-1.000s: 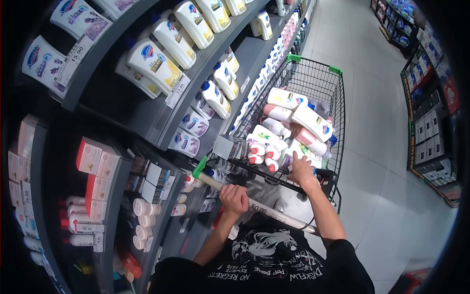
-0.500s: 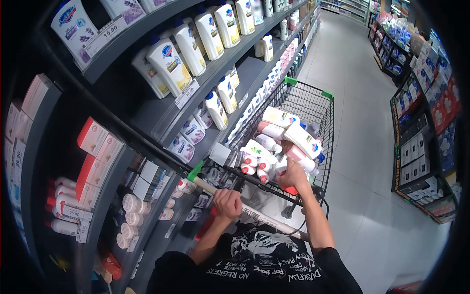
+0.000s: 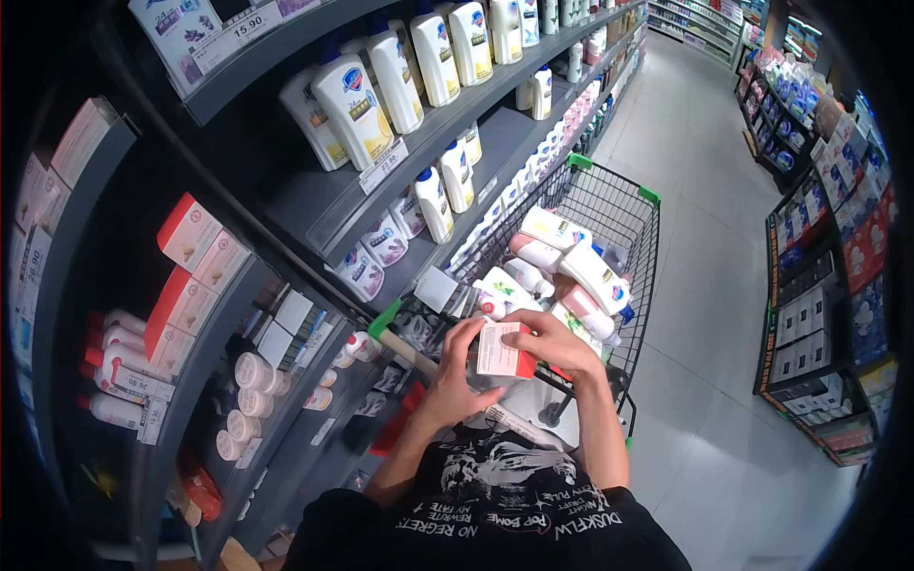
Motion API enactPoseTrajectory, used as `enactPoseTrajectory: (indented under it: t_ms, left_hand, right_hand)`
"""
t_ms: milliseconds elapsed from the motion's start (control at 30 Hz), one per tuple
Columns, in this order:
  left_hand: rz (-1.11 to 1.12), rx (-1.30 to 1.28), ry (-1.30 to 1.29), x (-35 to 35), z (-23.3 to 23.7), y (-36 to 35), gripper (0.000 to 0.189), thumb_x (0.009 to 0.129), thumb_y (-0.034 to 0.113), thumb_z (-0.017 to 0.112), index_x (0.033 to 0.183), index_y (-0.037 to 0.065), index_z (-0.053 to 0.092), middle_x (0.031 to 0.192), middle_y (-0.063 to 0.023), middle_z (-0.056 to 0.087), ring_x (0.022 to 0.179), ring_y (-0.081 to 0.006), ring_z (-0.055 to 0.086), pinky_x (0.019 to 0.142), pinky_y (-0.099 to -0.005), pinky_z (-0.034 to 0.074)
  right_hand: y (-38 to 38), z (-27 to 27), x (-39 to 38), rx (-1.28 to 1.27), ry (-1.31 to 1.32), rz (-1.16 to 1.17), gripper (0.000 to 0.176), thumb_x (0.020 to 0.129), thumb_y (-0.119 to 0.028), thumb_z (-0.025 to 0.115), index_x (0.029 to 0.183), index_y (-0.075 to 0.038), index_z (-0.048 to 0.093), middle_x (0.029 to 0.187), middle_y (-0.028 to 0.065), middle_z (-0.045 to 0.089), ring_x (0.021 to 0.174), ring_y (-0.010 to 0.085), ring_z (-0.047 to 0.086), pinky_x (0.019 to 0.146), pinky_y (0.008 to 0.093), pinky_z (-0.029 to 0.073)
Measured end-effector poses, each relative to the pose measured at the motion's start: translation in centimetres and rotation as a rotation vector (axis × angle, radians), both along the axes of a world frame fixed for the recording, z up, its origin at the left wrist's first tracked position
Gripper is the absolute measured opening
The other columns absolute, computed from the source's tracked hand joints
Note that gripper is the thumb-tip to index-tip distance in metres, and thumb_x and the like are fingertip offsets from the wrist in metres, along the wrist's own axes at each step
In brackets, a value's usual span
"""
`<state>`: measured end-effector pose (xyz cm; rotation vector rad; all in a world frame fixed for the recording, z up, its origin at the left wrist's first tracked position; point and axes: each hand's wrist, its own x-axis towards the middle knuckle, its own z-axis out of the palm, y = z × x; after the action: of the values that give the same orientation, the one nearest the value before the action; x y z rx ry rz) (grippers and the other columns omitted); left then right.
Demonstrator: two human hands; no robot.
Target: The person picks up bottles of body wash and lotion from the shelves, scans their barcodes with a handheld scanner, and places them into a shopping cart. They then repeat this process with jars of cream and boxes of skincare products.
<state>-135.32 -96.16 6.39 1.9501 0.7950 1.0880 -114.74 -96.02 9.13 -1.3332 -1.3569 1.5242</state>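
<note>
Clasping red-white box (image 3: 503,349) — left hand (image 3: 455,369), right hand (image 3: 554,343) wrapped round; long axis upright.

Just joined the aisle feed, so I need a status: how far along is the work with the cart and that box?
Done: the cart already holds a pile of bottles. In hand: the left hand and right hand both grip a red-and-white box over the cart's near end. Left: the box lies neither in the cart nor with the similar boxes shelved at left.
</note>
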Motion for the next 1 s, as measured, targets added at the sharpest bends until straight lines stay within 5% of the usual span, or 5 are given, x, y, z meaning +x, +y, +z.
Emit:
enactPoseTrajectory:
  t_ms: [100, 233, 433, 700, 1000]
  left_hand:
    - [-0.148, 0.041, 0.136, -0.3, 0.7, 1.4, 0.084, 0.066, 0.010, 0.079, 0.138, 0.001, 0.036, 0.129, -0.0165, 0.047, 0.118, -0.0281, 0.051, 0.097, -0.0359, 0.045]
    - [-0.129, -0.530, -0.400, 0.6, 0.1, 1.5, 0.075, 0.069, 0.009, 0.076, 0.134, 0.002, 0.038, 0.119, -0.0113, 0.051, 0.111, -0.0185, 0.053, 0.093, -0.0327, 0.045]
    - [-0.035, -0.550, -0.464, 0.7, -0.8, 0.4, 0.080, 0.073, 0.012, 0.077, 0.137, 0.003, 0.029, 0.117, -0.0132, 0.048, 0.109, -0.0190, 0.053, 0.092, -0.0337, 0.046]
    - [-0.307, -0.700, -0.017, -4.6, 2.1, 1.1, 0.069, 0.073, 0.019, 0.081, 0.130, 0.008, 0.044, 0.117, -0.0052, 0.054, 0.111, -0.0161, 0.053, 0.093, -0.0309, 0.044]
    - [0.155, -0.297, -0.355, -13.8, 9.3, 0.5, 0.068, 0.059, 0.007, 0.082, 0.115, 0.011, 0.043, 0.116, -0.0072, 0.052, 0.109, -0.0169, 0.052, 0.096, -0.0307, 0.040]
  right_hand:
    - [-0.6, -0.1, -0.9, -0.102, 0.190, -0.039, 0.046, 0.088, -0.034, 0.066, 0.116, 0.002, 0.061, 0.099, 0.0098, 0.064, 0.086, 0.0128, 0.058, 0.076, 0.0260, 0.047]
    - [-1.7, -1.6, -0.3, -0.007, 0.487, 0.003, 0.062, 0.089, -0.035, 0.066, 0.137, -0.005, 0.044, 0.110, 0.0103, 0.060, 0.092, 0.0132, 0.058, 0.065, 0.0244, 0.050]
    - [-2.0, -1.5, -1.6, 0.189, 0.421, 0.009, 0.078, 0.075, -0.008, 0.079, 0.141, -0.007, 0.037, 0.129, 0.0080, 0.051, 0.100, 0.0118, 0.059, 0.070, 0.0240, 0.051]
    - [-2.4, -2.5, -2.5, 0.142, 0.466, 0.130, 0.074, 0.073, -0.011, 0.079, 0.136, -0.004, 0.041, 0.122, 0.0084, 0.055, 0.113, 0.0155, 0.055, 0.094, 0.0283, 0.045]
    - [-1.8, -3.4, -2.5, 0.054, 0.623, 0.063, 0.062, 0.080, -0.017, 0.069, 0.133, -0.003, 0.042, 0.108, 0.0177, 0.064, 0.073, 0.0182, 0.064, 0.063, 0.0274, 0.052]
